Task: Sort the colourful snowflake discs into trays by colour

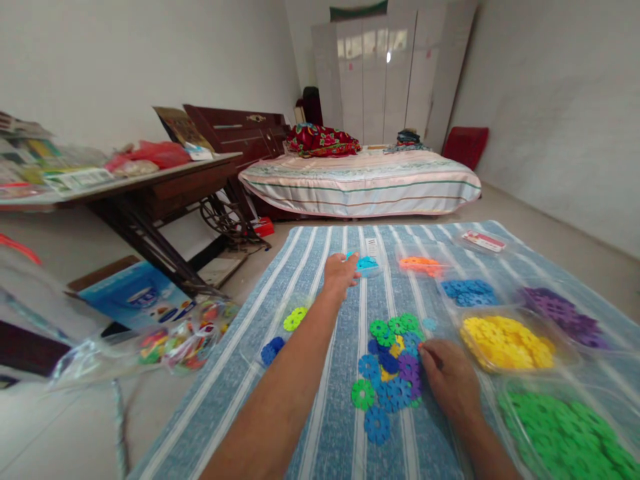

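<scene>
My left hand [342, 271] is stretched out to the clear tray of light blue snowflake discs [367, 265], fingers apart at its left side. Closer to me, a mixed pile of snowflake discs [394, 367] in green, blue, dark blue, yellow and purple lies on the striped cloth [335, 413]. My right hand [447, 377] rests at the pile's right edge, fingers curled together; what they hold, if anything, is hidden. A single pale blue disc [429, 324] lies just beyond it. Left of my left forearm, a clear tray holds yellow-green discs [295, 319] and dark blue discs [272, 350].
On the right stand clear trays of orange discs [421, 265], blue discs [469, 292], purple discs [565, 317], yellow discs [507, 341] and green discs [565, 430]. A clear box with a red label [484, 241] sits at the far right. Beyond are a bed [360, 183] and a sewing table [165, 183].
</scene>
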Tool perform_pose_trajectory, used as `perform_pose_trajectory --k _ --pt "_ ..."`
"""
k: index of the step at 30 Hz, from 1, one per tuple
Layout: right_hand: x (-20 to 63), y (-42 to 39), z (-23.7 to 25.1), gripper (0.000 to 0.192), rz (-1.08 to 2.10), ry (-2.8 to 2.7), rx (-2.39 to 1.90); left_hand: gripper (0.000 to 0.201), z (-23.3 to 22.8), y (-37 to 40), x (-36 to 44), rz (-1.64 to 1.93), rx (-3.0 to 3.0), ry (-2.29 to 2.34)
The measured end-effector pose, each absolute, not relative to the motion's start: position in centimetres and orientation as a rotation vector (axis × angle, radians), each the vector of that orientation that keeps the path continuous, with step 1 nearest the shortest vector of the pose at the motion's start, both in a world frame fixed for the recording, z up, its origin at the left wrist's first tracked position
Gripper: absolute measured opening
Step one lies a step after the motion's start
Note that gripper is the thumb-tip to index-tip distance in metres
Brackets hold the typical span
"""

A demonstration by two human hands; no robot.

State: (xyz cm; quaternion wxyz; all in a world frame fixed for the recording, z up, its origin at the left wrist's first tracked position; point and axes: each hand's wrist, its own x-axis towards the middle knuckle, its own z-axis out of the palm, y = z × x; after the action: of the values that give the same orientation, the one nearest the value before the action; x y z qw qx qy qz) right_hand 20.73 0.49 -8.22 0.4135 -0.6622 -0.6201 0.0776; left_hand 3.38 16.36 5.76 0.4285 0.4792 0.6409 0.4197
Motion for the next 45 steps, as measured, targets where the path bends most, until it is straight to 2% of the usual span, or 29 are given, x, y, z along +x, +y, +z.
perform_pose_trajectory --k 4,12,24,33,38,45 --pt "20.9 0.5 -8.1 0.025 0.169 -1.562 -1.671 0.014 3.3 13.5 2.5 0.895 1.36 1.588" --pt "21.1 0.5 -7.7 0.026 0.141 -1.571 -1.696 0.01 0.2 5.1 -0.3 0.155 2.059 1.472" --pt "21.3 0.5 -7.7 0.025 0.13 -1.591 -1.675 0.022 -0.2 2.6 0.0 -0.009 2.265 1.655" --pt "21.5 0.7 -8.1 0.023 0.12 -1.592 -1.691 0.008 -1.4 4.4 -0.5 0.256 1.968 1.512" --pt "21.2 0.9 -7.9 0.022 0.125 -1.585 -1.692 0.005 0.1 5.9 0.0 0.413 1.704 1.366" --pt "21.2 0.9 -7.8 0.023 0.142 -1.584 -1.674 0.007 3.7 9.3 9.5 0.703 1.413 1.152"
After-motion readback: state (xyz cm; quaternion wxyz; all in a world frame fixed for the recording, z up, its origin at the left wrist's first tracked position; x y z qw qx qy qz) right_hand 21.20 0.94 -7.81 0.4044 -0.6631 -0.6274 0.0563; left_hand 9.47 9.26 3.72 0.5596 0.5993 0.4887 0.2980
